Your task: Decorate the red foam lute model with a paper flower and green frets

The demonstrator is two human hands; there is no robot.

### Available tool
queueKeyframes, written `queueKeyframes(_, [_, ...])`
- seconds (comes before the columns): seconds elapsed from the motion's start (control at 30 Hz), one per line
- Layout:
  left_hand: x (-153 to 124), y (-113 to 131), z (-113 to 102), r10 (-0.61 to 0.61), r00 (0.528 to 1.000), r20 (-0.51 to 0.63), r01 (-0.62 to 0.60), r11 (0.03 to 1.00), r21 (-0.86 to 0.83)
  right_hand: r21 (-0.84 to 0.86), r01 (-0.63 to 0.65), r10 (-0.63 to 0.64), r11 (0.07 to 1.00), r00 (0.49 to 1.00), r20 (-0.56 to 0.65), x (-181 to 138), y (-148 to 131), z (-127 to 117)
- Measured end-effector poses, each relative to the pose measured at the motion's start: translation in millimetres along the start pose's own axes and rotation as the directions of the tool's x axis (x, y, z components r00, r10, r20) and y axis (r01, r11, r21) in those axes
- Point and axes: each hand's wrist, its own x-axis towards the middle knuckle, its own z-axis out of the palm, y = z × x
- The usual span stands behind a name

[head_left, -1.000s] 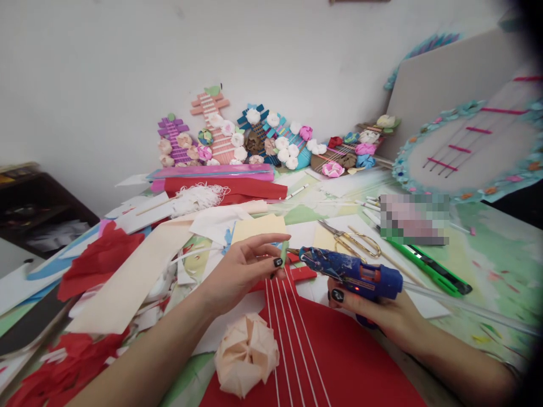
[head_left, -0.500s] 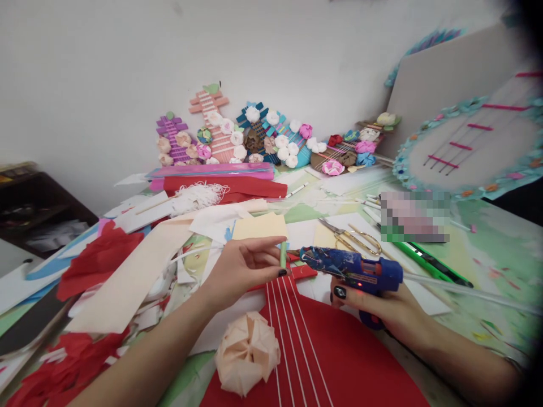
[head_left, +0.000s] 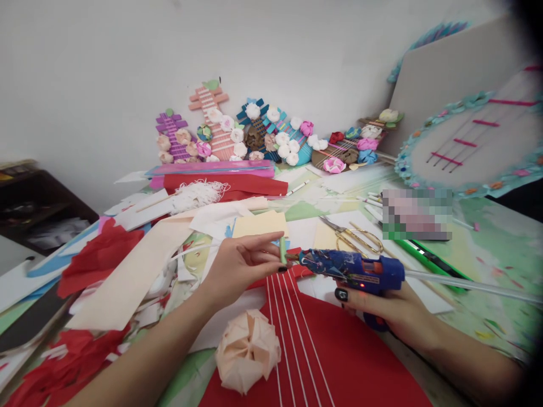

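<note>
Between thumb and fingers, my left hand (head_left: 241, 261) pinches a small light-green strip (head_left: 283, 250), held upright. My right hand (head_left: 373, 305) is wrapped round the grip of a blue hot glue gun (head_left: 352, 268), its red light lit and a clear glue stick (head_left: 470, 284) sticking out behind. The gun's nozzle points left, at or very close to the strip; whether they touch I cannot tell. Below both hands lies a red lute-shaped cutout (head_left: 352, 350) with white strings running down it. On its left edge sits a cream paper flower (head_left: 248, 351).
Gold-handled scissors (head_left: 360, 237) and a green utility knife (head_left: 428, 260) lie beyond the glue gun. Red crepe paper (head_left: 99, 254) and scraps cover the left side. Several decorated paper instruments (head_left: 218, 127) lean on the wall. A white cord tangle (head_left: 199, 198) lies behind.
The glue gun's nozzle has come slightly closer to the green strip. My left hand has barely shifted and still pinches the strip. The view has moved slightly.
</note>
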Motion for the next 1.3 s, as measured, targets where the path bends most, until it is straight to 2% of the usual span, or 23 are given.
queueKeyframes(0.2, [-0.1,1.9,0.4,-0.004,1.000,-0.013,0.004,1.000,-0.020,0.026,0.031,-0.033,0.999,0.993,0.116,-1.6,-8.5,3.7])
queueKeyframes(0.4, [-1.4,0.9,0.4,0.002,0.999,0.040,-0.003,1.000,0.016,0.012,-0.029,0.029,0.999,1.000,-0.010,-2.6,-3.1,2.2])
queueKeyframes(0.5, [-2.2,0.5,0.0,0.007,0.998,0.061,-0.008,1.000,0.014,-0.021,-0.021,0.020,1.000,0.999,-0.049,-0.7,0.8,-0.7])
queueKeyframes(0.67, [-3.2,0.0,-0.2,-0.017,0.996,0.084,0.015,1.000,0.015,-0.109,0.051,-0.051,0.993,0.999,0.000,5.3,3.6,-8.7])
queueKeyframes(0.77, [-3.6,-0.1,0.2,-0.023,0.994,0.105,0.021,1.000,0.023,-0.126,0.046,-0.042,0.991,0.998,0.038,7.6,3.6,-12.6])
queueKeyframes(1.03, [-3.2,0.6,2.4,-0.033,0.992,0.123,0.031,0.999,0.017,-0.161,0.062,-0.056,0.985,0.998,0.041,8.1,4.5,-13.0])
queueKeyframes(1.2, [-3.0,0.5,2.4,-0.053,0.992,0.113,0.053,0.999,0.009,-0.136,0.034,-0.040,0.990,0.998,-0.047,1.5,2.3,-5.1])
queueKeyframes(1.3, [-2.7,0.7,1.8,-0.044,0.996,0.079,0.044,0.999,-0.004,-0.104,0.050,-0.056,0.993,0.997,-0.054,-1.4,0.3,-1.3])
